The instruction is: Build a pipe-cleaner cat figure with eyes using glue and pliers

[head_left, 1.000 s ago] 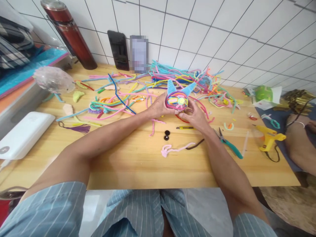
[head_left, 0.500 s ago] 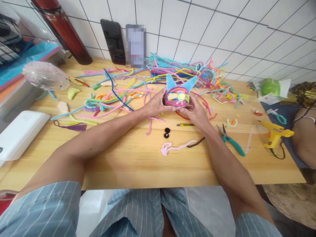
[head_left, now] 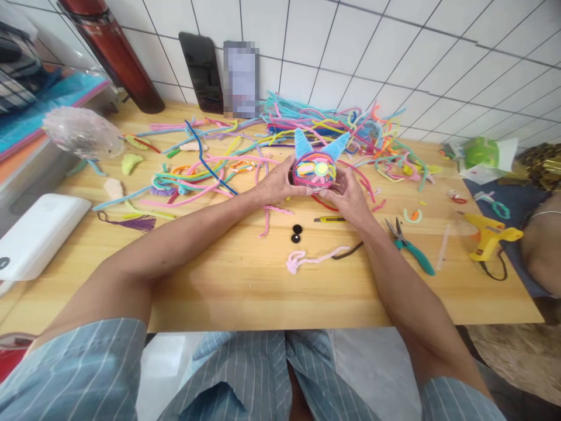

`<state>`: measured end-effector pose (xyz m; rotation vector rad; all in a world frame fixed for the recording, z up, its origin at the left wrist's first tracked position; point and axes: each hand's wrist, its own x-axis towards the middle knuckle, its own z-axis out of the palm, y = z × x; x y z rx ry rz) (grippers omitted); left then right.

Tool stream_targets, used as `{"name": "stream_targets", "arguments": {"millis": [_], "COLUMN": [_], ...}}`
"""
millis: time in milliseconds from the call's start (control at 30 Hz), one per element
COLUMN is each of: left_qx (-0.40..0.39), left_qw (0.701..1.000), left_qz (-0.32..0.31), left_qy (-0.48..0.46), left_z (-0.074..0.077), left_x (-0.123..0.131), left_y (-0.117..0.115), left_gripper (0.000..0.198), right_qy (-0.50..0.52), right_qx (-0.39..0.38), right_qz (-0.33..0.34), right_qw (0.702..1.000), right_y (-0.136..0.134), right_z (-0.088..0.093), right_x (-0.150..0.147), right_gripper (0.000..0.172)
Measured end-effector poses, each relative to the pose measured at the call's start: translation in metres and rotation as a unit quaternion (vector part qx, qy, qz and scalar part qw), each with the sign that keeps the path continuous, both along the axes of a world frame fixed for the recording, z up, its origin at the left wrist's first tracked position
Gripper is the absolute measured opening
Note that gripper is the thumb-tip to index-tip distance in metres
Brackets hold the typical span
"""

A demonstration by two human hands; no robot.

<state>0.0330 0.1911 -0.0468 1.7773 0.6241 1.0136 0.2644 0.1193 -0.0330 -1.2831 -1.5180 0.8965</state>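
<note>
Toward the far middle of the surface (head_left: 245,280), gripped the blue-eared ornament (head_left: 312,174) with fingers of left hand (head_left: 279,181) and right hand (head_left: 349,196) — from either side, probably to steady it.

The space is closed off at the back by a wall of white tiles (head_left: 302,67), ruled by dark joints. A pale wooden table (head_left: 245,298) is set against it, softly lit; below, grey flooring (head_left: 363,374) is exposed, and a mottled brown surface (head_left: 512,354) is glimpsed lower right.
</note>
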Motion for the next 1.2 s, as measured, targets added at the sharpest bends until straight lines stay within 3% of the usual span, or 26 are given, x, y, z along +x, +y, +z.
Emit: {"name": "stream_targets", "arguments": {"millis": [300, 600, 967, 1200], "left_qx": [0.012, -0.005, -0.017, -0.013], "left_qw": [1.000, 0.999, 0.999, 1.000], "left_qz": [-0.015, -0.028, -0.026, -0.007], "left_qy": [-0.012, -0.016, -0.018, -0.022], "left_z": [0.001, 0.006, 0.009, 0.009], "left_x": [-0.001, -0.003, -0.001, 0.000], "left_y": [-0.001, -0.004, -0.008, -0.011], "left_gripper": [0.105, 0.092, 0.092, 0.095], "right_qy": [-0.015, -0.011, 0.010, -0.002], "right_qx": [0.004, -0.005, -0.005, -0.004], "right_qz": [0.017, 0.028, 0.047, 0.059], "right_qw": [1.000, 1.000, 0.999, 0.998], "right_y": [0.000, -0.001, -0.001, -0.001], "right_z": [0.000, 0.002, 0.000, 0.000], "right_x": [-0.002, 0.000, 0.000, 0.000], "right_gripper": [0.086, 0.089, 0.085, 0.073]}}
